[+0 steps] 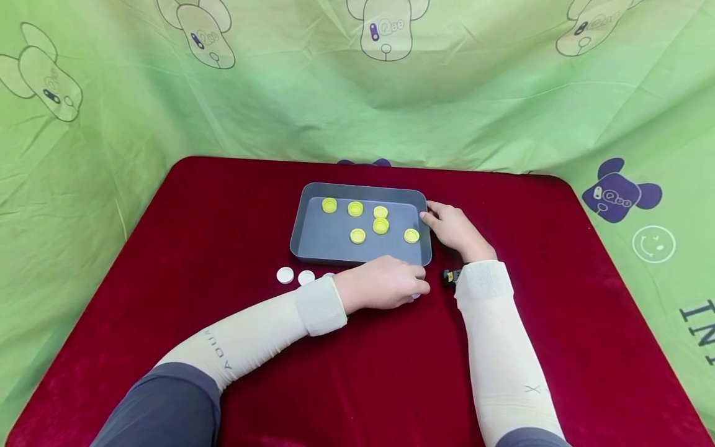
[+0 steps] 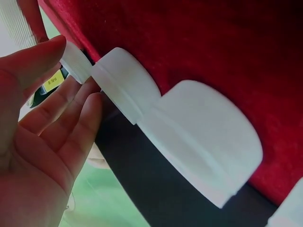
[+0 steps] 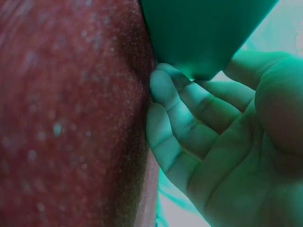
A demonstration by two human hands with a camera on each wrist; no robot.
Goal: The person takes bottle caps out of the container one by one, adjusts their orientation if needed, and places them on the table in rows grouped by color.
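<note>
My left hand (image 1: 385,283) reaches across in front of the grey tray (image 1: 326,233). Between its thumb and fingers it pinches a white bottle cap (image 2: 75,63), seen at the end of a row in the left wrist view. Beside that one, more white caps (image 2: 125,85) stand along the tray's near side; the forearm and hand hide part of the row in the head view. At the tray's right end, my right hand (image 1: 457,231) grips the wall, thumb over the rim and fingers outside. Several yellow bottle caps (image 1: 357,236) lie spread inside the tray.
A dark red cloth (image 1: 223,223) covers the table. Near the right cuff is a small black device (image 1: 449,277) with a yellow label. Green printed curtains (image 1: 313,105) hang behind and at both sides.
</note>
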